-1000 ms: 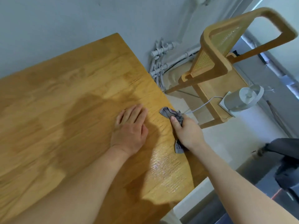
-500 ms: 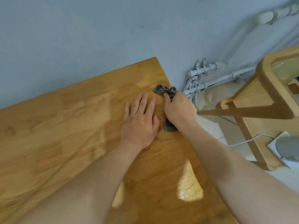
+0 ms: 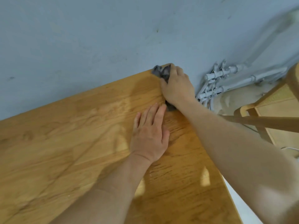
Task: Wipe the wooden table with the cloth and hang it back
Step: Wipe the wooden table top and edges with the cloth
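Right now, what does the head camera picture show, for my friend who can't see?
A person's right hand grips a gray cloth at the far corner of a wooden table, against a blue-gray wall. The left hand rests flat on the table nearby. White pipes and a wooden chair are at right.

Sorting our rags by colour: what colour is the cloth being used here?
Dark grey; the cloth shows best in the head view, bunched under the right hand.

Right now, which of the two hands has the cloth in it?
The right hand, at the far corner of the table, grips the grey cloth; the left hand lies flat on the wood, fingers straight, holding nothing.
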The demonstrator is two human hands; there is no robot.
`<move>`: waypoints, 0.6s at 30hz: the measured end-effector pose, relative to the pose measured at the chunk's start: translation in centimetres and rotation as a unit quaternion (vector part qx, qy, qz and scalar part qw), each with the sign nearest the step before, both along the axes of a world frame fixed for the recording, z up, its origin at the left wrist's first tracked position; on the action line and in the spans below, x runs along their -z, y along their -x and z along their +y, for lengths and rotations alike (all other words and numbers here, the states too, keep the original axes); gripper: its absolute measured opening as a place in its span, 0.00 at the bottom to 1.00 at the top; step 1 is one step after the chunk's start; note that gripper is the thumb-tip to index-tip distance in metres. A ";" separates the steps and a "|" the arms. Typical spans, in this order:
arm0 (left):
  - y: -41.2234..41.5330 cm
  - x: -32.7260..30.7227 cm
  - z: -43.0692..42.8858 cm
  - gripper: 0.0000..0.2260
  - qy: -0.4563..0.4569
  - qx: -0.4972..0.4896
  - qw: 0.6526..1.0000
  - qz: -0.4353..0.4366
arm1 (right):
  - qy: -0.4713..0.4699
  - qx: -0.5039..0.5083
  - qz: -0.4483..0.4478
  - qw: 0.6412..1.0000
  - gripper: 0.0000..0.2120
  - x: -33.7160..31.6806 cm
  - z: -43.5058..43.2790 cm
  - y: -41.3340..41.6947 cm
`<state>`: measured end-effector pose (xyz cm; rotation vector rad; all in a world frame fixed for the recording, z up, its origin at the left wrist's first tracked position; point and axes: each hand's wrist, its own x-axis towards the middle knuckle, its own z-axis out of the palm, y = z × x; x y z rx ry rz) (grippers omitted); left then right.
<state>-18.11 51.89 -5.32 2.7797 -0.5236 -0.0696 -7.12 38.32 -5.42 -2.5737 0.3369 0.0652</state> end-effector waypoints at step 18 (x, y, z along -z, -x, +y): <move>-2.4 -0.2 -5.9 0.22 -0.109 0.272 0.956 -0.027 | -0.161 0.223 0.077 0.958 0.16 -1.6 -1.3 21.7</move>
